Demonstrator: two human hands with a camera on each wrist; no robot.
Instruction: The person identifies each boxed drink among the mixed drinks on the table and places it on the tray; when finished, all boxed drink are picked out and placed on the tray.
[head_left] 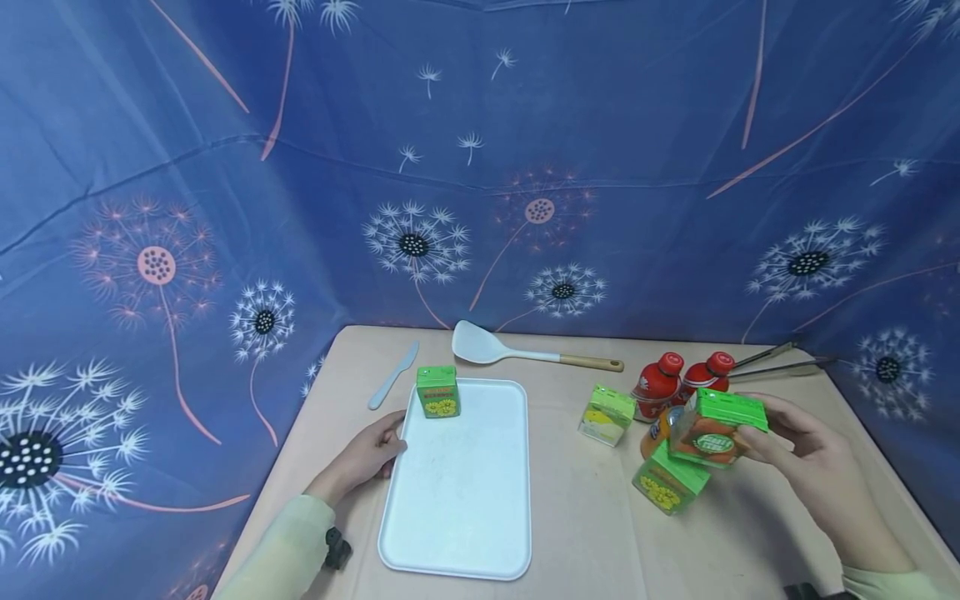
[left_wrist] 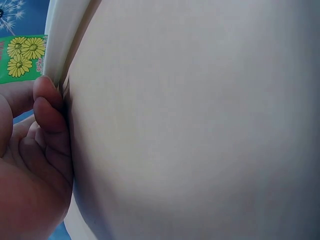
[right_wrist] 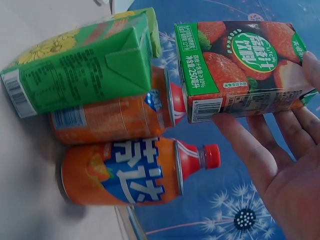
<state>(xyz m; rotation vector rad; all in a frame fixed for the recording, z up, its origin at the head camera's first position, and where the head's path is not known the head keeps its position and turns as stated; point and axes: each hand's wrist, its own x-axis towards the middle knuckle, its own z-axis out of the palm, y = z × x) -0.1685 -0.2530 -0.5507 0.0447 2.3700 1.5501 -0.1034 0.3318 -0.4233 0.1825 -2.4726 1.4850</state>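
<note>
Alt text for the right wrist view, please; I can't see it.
Right hand holding a fruit-printed drink carton against a blue dandelion-print cloth. At image left, sideways in frame, are a green carton with yellow flowers and two orange drink containers, one showing a red cap.

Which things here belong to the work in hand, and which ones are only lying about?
Seemingly in the work:
lychee carton, in right hand
white tray, pinched by left hand
green carton on the tray
perhaps two other cartons

Seemingly just lying about:
knife
spatula
two red-capped bottles
</note>
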